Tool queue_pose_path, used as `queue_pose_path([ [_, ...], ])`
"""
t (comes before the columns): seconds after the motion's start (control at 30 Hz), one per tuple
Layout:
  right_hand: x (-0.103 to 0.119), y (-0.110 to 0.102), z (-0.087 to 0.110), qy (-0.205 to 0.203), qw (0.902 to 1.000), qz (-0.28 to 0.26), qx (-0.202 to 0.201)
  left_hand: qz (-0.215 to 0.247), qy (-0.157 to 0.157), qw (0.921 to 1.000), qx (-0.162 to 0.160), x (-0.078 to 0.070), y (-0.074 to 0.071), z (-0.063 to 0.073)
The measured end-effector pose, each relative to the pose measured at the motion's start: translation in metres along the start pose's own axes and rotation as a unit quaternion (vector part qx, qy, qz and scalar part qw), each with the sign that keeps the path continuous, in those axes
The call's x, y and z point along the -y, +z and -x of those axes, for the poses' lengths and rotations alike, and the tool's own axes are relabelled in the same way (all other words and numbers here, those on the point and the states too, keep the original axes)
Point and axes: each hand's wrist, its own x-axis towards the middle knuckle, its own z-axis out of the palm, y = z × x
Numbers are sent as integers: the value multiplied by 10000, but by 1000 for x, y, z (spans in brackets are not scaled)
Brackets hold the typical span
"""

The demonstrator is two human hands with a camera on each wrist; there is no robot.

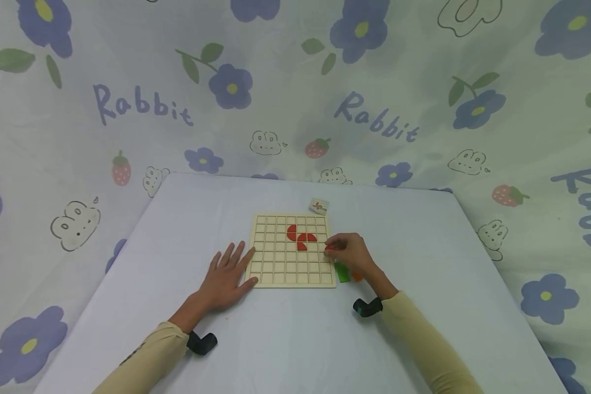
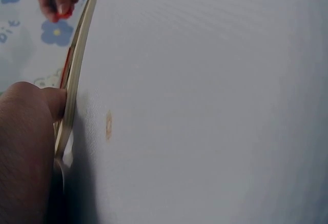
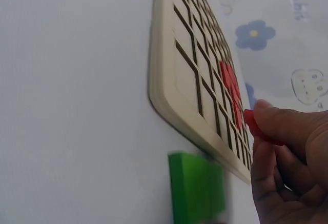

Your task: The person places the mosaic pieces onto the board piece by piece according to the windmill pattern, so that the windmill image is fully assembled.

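Observation:
A square wooden grid board lies on the white table. Several red quarter-round pieces sit in its cells, right of the middle and toward the far side. My left hand is spread flat, with its thumb and fingertips at the board's left edge. Over the board's right edge, my right hand pinches a red piece between thumb and fingers, which hide part of it. Near that hand, a green block and an orange piece lie beside the board; the forearm partly covers the orange one.
A small card or tile with a red pattern on a grid stands just beyond the board's far right corner. Behind the table hangs a cloth printed with flowers and rabbits.

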Motion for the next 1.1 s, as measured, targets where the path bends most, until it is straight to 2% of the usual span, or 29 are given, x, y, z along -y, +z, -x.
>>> queue_pose_path([
  [0.2, 5, 17, -1, -24, 10000, -9, -7, 34, -24, 10000, 14, -1, 0, -1],
  [0.43, 12, 31, -6, -517, 9986, -80, 38, -36, 12, 10000, -25, -1, -2, 0],
  [0.63, 13, 40, -12, -566, 9981, -57, 217, -5, 9, 10000, -27, -2, -3, 0],
  [0.77, 16, 45, -12, -679, 9972, 216, 217, 9, 16, 10000, -54, -2, -2, 1],
  [0.83, 17, 48, -13, -780, 9951, 576, 200, 5, 10, 10000, -63, -1, -1, 1],
  [1.0, 16, 53, -14, -1215, 9829, 1363, 232, 10, 31, 9999, -108, 1, 1, 0],
  [1.1, 15, 53, -13, -1362, 9783, 1521, 347, 21, 55, 9999, -110, 1, 0, 0],
])
